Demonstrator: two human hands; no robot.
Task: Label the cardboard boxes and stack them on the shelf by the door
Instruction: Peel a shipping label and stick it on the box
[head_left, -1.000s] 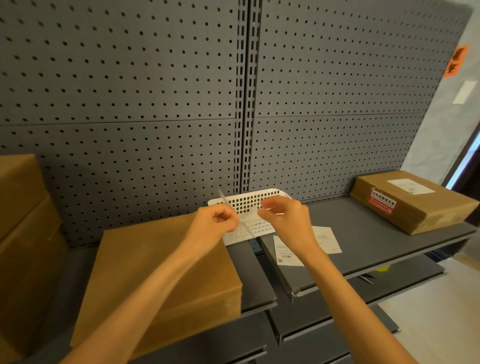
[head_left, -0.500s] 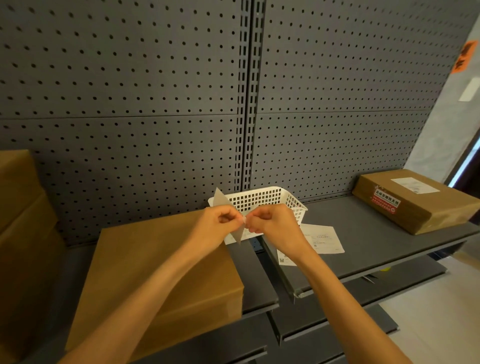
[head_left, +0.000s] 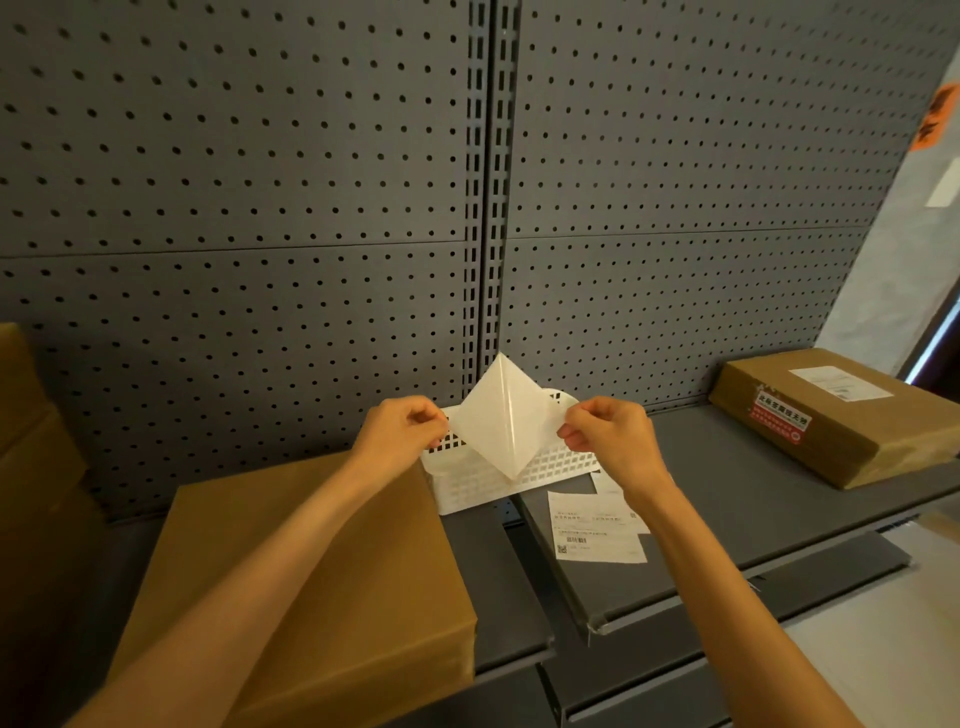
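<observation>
left hand (head_left: 402, 431) and right hand (head_left: 605, 436) each pinch a corner of the label (head_left: 501, 415), peeling it above the shelf's (head_left: 779, 509) back edge; thin, floppy, sticky, best held by corners.

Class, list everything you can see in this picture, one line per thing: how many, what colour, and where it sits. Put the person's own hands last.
plain box: one, brown, left shelf, no label visible on it.
labelled box: one, brown, right shelf, white label on top, red sticker on its edge.
stacked boxes: at least two, brown, far left.
basket: one, white, perforated, at the shelf back.
printed labels: at least two, white, on the right shelf.
label sheet: one, white, being peeled apart, held above the basket.
pegboard: grey, behind the shelves.
left hand: pinches the sheet's left corner.
right hand: pinches its right corner.
</observation>
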